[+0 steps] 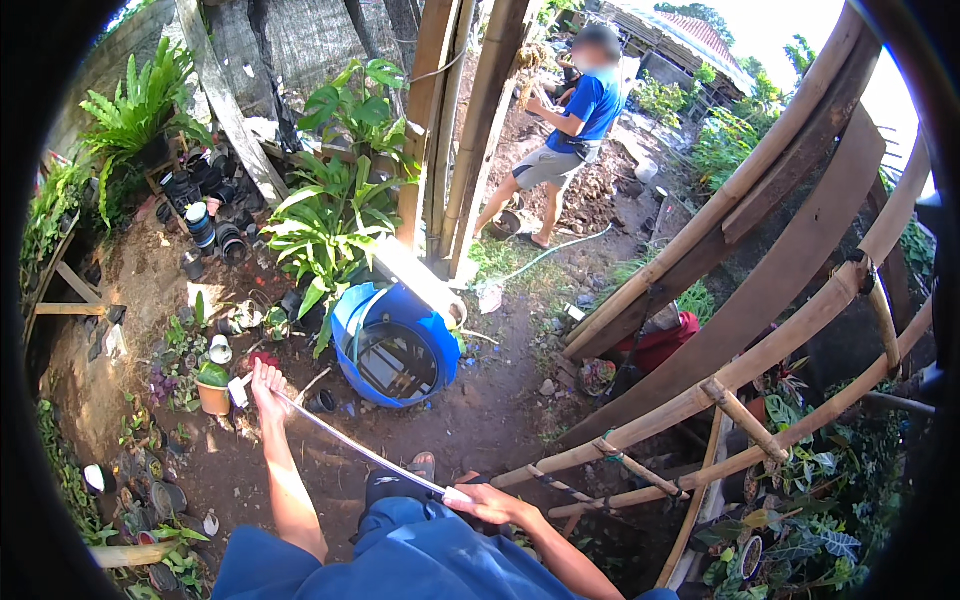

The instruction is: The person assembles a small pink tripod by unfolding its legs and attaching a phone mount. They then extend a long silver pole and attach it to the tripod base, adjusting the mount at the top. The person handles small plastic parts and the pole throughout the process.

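Observation:
A thin white cord (pixel 345 437) stretches between my two hands, in front of my blue shirt. My left hand (pixel 268 393) is closed around its far left end. A small white block (pixel 238 390) juts out beside that hand; its exact kind is not clear. My right hand (pixel 490 502) is closed on the cord's other end, close to my body, where a white piece (pixel 457 496) shows at the fingers. Beyond the cord stands a cut-open blue drum (pixel 447 345) with dark water in it. An orange pot (pixel 214 398) with a plant is near my left hand.
A bamboo ladder (pixel 690 420) and leaning planks (pixel 780 300) rise on the right. Wooden posts (pixel 440 130) stand ahead. Behind them a person in a blue shirt (pixel 600 105) stands near a green hose (pixel 560 252). Black pots (pixel 205 180) and plants line the left.

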Tool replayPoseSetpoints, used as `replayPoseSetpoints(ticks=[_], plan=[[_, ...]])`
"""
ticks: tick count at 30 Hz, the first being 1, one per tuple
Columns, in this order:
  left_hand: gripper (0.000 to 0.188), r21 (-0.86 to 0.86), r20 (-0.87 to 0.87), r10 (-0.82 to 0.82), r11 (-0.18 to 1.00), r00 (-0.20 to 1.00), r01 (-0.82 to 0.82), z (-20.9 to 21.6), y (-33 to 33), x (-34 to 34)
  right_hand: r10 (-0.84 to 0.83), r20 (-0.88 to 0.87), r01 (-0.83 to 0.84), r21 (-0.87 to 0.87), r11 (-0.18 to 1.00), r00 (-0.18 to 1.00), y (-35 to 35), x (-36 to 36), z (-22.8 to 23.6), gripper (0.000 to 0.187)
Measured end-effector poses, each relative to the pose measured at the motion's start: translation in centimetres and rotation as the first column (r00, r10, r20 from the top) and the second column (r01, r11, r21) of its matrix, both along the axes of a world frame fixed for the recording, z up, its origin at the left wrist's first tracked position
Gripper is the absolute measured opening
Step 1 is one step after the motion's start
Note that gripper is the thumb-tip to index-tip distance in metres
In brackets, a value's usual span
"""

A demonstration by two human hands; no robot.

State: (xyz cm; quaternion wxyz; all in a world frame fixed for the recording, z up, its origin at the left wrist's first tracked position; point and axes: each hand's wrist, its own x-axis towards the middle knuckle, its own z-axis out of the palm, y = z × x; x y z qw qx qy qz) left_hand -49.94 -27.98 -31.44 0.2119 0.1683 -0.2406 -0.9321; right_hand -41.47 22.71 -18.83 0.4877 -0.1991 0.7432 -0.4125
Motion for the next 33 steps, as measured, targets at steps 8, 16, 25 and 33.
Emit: replayPoseSetpoints(ticks=[8, 16, 25, 33], plan=[[0.047, -0.081, 0.107, 0.034, 0.996, 0.994, -0.025, 3.0, 0.8, -0.4, -0.035, -0.223, 0.029, -0.034, 0.999, 0.974, 0.1, 0.0, -0.6, 0.058], [0.044, 0.334, -0.143, 0.103, 0.941, 0.984, -0.050, 6.6, -1.2, -0.8, -0.125, -0.768, 0.285, 0.077, 0.955, 0.628, -0.1, -1.8, 2.9, 0.037], [0.045, 0.275, -0.374, -0.180, 0.915, 0.910, 0.294, 12.8, -1.2, -0.8, -0.014, -0.700, 0.242, 0.228, 0.943, 0.714, -0.4, -1.4, 2.8, 0.045], [0.048, 0.113, -0.168, -0.253, 0.955, 0.953, 0.273, 15.5, 0.7, -2.6, -0.117, -0.413, 0.178, 0.112, 0.978, 0.903, -0.9, 0.2, 2.1, 0.060]])
